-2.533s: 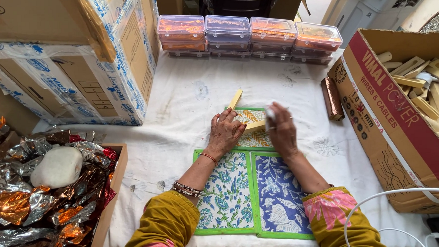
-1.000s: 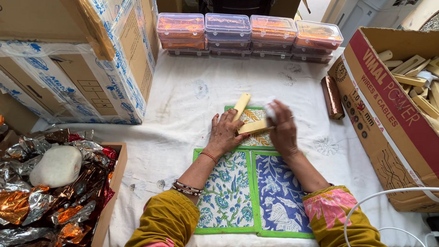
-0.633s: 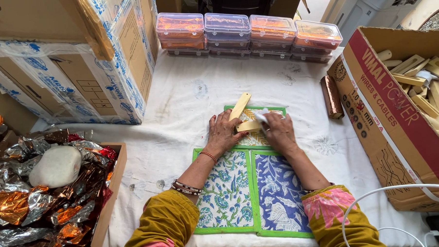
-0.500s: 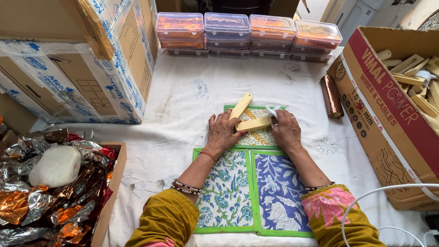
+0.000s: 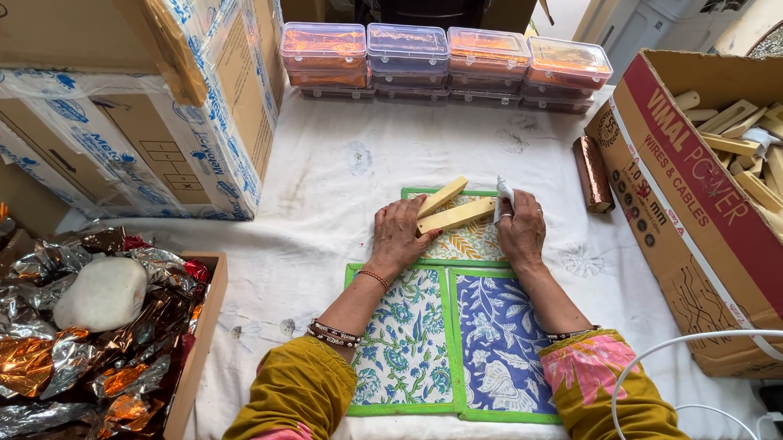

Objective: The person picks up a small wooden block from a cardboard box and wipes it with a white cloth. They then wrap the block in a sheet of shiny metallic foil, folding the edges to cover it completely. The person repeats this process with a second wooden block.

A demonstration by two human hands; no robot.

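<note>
Two pale wooden sticks lie on a green-edged patterned cloth mat [image 5: 430, 340]. My left hand [image 5: 401, 237] rests on the mat and presses the nearer wooden stick [image 5: 456, 216] at its left end. The second stick [image 5: 443, 195] lies angled just behind it. My right hand [image 5: 520, 228] sits at the stick's right end and holds a small white tube [image 5: 503, 194] between thumb and fingers, tip pointing up and away from me.
A copper foil roll [image 5: 593, 173] lies right of the mat. An open cardboard box [image 5: 713, 235] of wooden sticks stands at the right. Stacked lidded plastic containers [image 5: 447, 58] line the far edge. Large cartons [image 5: 119, 108] stand left; crumpled foil with a white lump [image 5: 103, 293] is near left.
The nearer stick has been turned and laid flat across the mat under both hands. My right hand has come down beside its right end with the white tube.
</note>
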